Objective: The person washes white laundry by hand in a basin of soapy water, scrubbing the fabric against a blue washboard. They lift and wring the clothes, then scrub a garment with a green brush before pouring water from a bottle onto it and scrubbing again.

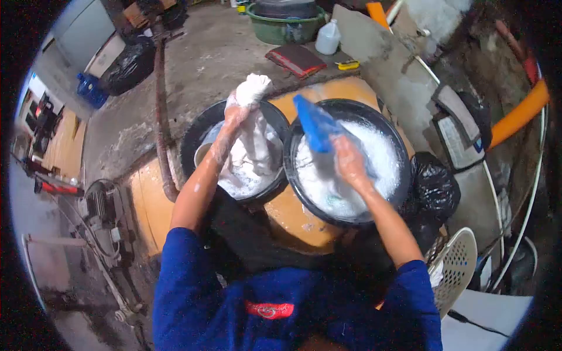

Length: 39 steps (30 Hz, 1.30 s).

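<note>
Over the left black basin (193,136), my left hand (237,108) grips a white soapy cloth (255,136), bunched above the fist and hanging down into the suds. My right hand (349,161) holds a blue object (318,125), blurred by motion, above the right black basin (403,143). That basin holds thick white foam (374,146) with whitish cloth in it. A pale cup-like rim shows at the left side of the left basin. Suds cover both hands and the left forearm.
Both basins stand on an orange-brown board (293,216). Beyond are a green tub (281,32), a white jug (328,37) and a dark red-edged pad (295,61). A black bag (434,184) and a perforated basket (459,263) lie right; a rusty pipe (161,117) runs left.
</note>
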Available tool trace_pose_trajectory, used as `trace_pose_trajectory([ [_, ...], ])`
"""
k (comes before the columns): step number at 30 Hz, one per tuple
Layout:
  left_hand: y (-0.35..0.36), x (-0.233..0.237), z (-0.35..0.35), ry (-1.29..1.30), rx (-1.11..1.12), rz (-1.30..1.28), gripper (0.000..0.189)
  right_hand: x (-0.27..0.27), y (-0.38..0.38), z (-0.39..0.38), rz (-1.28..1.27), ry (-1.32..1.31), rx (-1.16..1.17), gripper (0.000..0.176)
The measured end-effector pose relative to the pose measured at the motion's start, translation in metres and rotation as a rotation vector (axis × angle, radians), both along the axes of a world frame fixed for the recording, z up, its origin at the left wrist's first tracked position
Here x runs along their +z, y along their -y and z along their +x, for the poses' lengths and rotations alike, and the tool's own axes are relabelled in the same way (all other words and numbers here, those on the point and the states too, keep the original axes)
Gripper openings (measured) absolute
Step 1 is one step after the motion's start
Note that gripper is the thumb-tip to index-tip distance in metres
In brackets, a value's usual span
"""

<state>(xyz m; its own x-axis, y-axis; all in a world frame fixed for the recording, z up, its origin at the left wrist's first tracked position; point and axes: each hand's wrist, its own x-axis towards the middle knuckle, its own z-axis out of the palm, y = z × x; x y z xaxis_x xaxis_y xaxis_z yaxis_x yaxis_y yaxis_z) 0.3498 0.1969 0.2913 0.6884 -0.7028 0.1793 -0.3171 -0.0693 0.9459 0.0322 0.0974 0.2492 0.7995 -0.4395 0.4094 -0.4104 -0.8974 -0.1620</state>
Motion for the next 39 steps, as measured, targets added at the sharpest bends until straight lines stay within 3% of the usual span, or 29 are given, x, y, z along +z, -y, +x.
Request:
trace_pose_trajectory([
  [1,-0.011,0.005,0.005,0.015,0.102,-0.001,0.062,-0.003,-0.017,0.011,0.038,-0.146,-0.038,0.043],
  [2,-0.019,0.008,0.007,-0.148,0.055,-0.063,0.068,-0.018,-0.023,0.021,0.079,-0.258,0.021,0.046],
  [3,-0.022,0.010,0.007,-0.063,0.048,-0.080,0.063,-0.009,-0.031,0.032,0.217,-0.346,0.117,0.054],
  [5,-0.027,0.013,-0.003,-0.308,-0.084,-0.299,0.057,-0.022,-0.030,0.054,0.431,-0.172,0.266,0.057],
  [7,-0.035,0.032,-0.031,-0.430,-0.111,-0.229,0.054,0.002,-0.027,0.079,0.743,-0.029,0.166,0.056],
  [10,-0.023,0.003,-0.043,-0.137,-0.292,-0.103,0.063,0.041,-0.012,0.104,1.277,0.347,0.092,0.050],
  [11,-0.029,0.012,-0.053,-0.090,-0.385,0.091,0.069,0.061,-0.012,0.105,1.461,0.461,0.115,0.048],
  [14,-0.019,-0.019,-0.074,0.319,-0.584,0.116,0.068,0.054,0.002,0.100,1.064,0.332,0.060,0.044],
  [15,-0.016,-0.028,-0.083,0.543,-0.556,0.133,0.065,0.026,0.019,0.095,0.849,0.249,0.142,0.047],
  [17,-0.019,-0.021,-0.095,0.542,-0.592,0.160,0.063,0.017,0.017,0.080,0.863,0.217,0.153,0.048],
  [20,-0.013,-0.022,-0.100,0.341,-0.598,0.097,0.063,0.017,-0.005,0.064,1.427,0.559,-0.098,0.051],
  [23,-0.009,-0.030,-0.107,0.508,-0.424,0.093,0.065,0.005,-0.027,0.062,1.238,0.572,-0.271,0.054],
  [26,0.004,-0.060,-0.107,0.551,-0.409,0.017,0.062,-0.027,-0.034,0.064,1.369,0.526,-0.055,0.060],
  [27,0.001,-0.057,-0.108,0.491,-0.478,-0.011,0.059,-0.031,-0.038,0.067,1.378,0.488,0.003,0.061],
  [29,-0.007,-0.050,-0.106,0.373,-0.614,-0.060,0.055,-0.038,-0.046,0.065,1.368,0.667,0.060,0.063],
  [30,-0.011,-0.045,-0.100,0.390,-0.669,0.087,0.046,-0.043,-0.046,0.066,1.347,0.725,0.084,0.063],
  [31,-0.010,-0.048,-0.095,0.376,-0.691,0.072,0.045,-0.048,-0.046,0.067,1.326,0.782,0.110,0.063],
  [37,-0.008,-0.040,-0.097,0.225,-0.641,0.122,0.037,-0.054,-0.059,0.077,0.867,0.679,-0.223,0.069],
  [38,-0.008,-0.034,-0.098,0.346,-0.616,0.228,0.036,-0.055,-0.058,0.077,0.881,0.679,-0.226,0.067],
  [39,-0.006,-0.038,-0.098,0.380,-0.577,0.124,0.036,-0.052,-0.059,0.077,0.896,0.680,-0.228,0.065],
])
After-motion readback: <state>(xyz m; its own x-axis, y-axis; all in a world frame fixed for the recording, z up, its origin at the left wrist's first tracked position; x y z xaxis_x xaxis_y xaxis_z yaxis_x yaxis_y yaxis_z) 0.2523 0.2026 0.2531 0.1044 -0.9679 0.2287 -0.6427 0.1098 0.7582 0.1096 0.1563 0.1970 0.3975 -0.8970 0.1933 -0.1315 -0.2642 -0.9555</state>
